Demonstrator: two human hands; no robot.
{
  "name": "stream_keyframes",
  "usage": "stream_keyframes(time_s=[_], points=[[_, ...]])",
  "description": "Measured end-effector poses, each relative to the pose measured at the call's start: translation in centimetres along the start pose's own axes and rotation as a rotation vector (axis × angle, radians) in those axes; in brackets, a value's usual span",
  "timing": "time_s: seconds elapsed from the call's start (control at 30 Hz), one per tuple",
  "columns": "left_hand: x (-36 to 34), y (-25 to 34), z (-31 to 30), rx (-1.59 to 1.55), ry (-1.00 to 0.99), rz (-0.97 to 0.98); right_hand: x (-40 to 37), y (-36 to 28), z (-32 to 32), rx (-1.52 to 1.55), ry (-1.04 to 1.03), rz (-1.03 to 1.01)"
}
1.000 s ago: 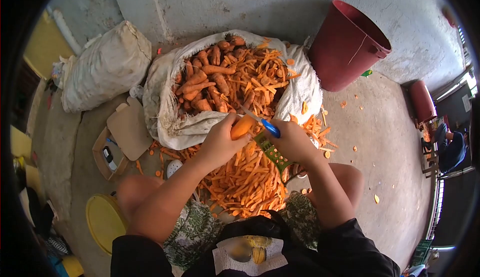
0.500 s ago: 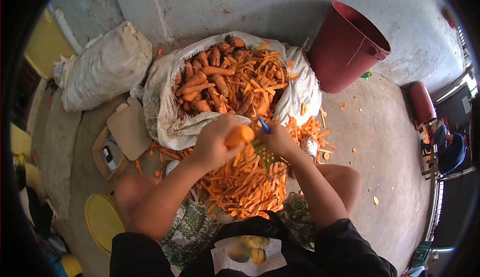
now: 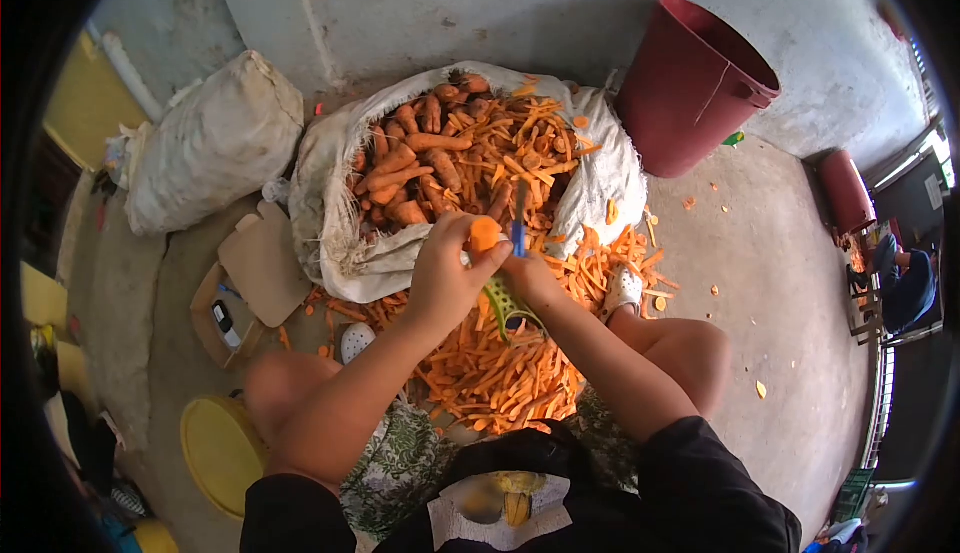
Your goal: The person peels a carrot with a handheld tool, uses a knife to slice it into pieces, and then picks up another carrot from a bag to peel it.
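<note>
My left hand (image 3: pixel 447 271) is closed around an orange carrot (image 3: pixel 485 234), whose cut round end faces up. Close beside it, my right hand (image 3: pixel 532 281) grips a blue-handled knife (image 3: pixel 518 238), its narrow dark blade pointing away from me. Below my right hand is a green perforated plastic piece (image 3: pixel 508 311), its kind unclear. A heap of cut carrot sticks (image 3: pixel 500 378) lies on the floor between my legs. Beyond my hands, an open white woven sack (image 3: pixel 345 278) holds whole carrots (image 3: pixel 400 163) and cut strips (image 3: pixel 530 143).
A tall maroon bin (image 3: pixel 680 103) stands right of the sack by the wall. To the left are a full white sack (image 3: pixel 220 143), an open cardboard box (image 3: pixel 270 263) and a yellow lid (image 3: pixel 215 453). A person (image 3: pixel 905 283) sits at far right.
My hands have drawn closer together. The carrot has tilted more upright, and the knife now points away from me. The green piece shows more plainly.
</note>
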State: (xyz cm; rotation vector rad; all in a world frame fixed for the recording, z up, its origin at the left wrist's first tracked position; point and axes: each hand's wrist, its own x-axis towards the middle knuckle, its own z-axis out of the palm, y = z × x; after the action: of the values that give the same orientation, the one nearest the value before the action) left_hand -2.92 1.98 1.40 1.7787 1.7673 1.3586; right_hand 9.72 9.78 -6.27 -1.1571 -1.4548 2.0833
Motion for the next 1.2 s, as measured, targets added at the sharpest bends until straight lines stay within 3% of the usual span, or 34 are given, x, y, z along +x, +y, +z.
stream_keyframes(time_s=[0.07, 0.1, 0.27, 0.33, 0.37, 0.4, 0.43, 0.47, 0.5, 0.57, 0.63, 0.67, 0.83, 1.17, 1.2], points=[[0.1, -0.1, -0.3, -0.17, -0.055, -0.196, -1.3, -1.9, 0.3, 0.089, 0.164, -0.005], [0.2, -0.2, -0.4, -0.167, -0.055, -0.196, -1.0, -1.9, 0.1, -0.066, 0.217, -0.087], [0.2, -1.3, -1.0, -0.396, -0.166, -0.392, -1.7, -4.6, -0.2, 0.028, 0.347, -0.064], [0.4, -0.7, -1.5, -0.462, -0.423, -0.491, -1.6, -5.0, -0.7, -0.094, 0.346, -0.161], [0.3, -0.8, -1.2, -0.463, -0.424, -0.491, -1.4, -4.8, -1.1, -0.231, 0.351, -0.195], [0.1, -1.0, -0.9, -0.493, -0.496, -0.58, -1.7, -5.1, -1.0, -0.232, 0.351, -0.195], [0.0, -1.0, -0.7, -0.522, -0.567, -0.67, -2.2, -5.7, -0.8, -0.43, 0.353, -0.235], [0.1, -1.0, -0.7, -0.523, -0.564, -0.67, -2.6, -6.2, -0.6, -0.629, 0.352, -0.274], [0.1, -0.8, -0.8, -0.538, -0.555, -0.694, -3.0, -6.4, -0.5, -0.631, 0.348, -0.276], [0.1, -0.9, -0.9, -0.553, -0.544, -0.717, -3.8, -6.5, -0.4, -1.057, 0.345, -0.371], [0.2, -1.4, -1.0, -0.557, -0.443, -0.819, -4.9, -7.1, 0.4, -1.17, 0.306, -0.317], [0.3, -1.2, -1.1, -0.558, -0.443, -0.818, -5.2, -7.2, 0.7, -1.282, 0.265, -0.262], [0.3, -0.9, -1.3, -0.367, -0.339, -0.622, -5.2, -5.8, 0.8, -1.287, 0.284, -0.267], [-0.1, -0.8, -1.2, -0.204, -0.355, -0.595, -3.5, -5.5, -0.1, -1.374, 0.35, -0.218], [-0.3, -0.7, -1.2, -0.177, -0.369, -0.525, -2.3, -5.0, -1.5, -1.376, 0.348, -0.219]])
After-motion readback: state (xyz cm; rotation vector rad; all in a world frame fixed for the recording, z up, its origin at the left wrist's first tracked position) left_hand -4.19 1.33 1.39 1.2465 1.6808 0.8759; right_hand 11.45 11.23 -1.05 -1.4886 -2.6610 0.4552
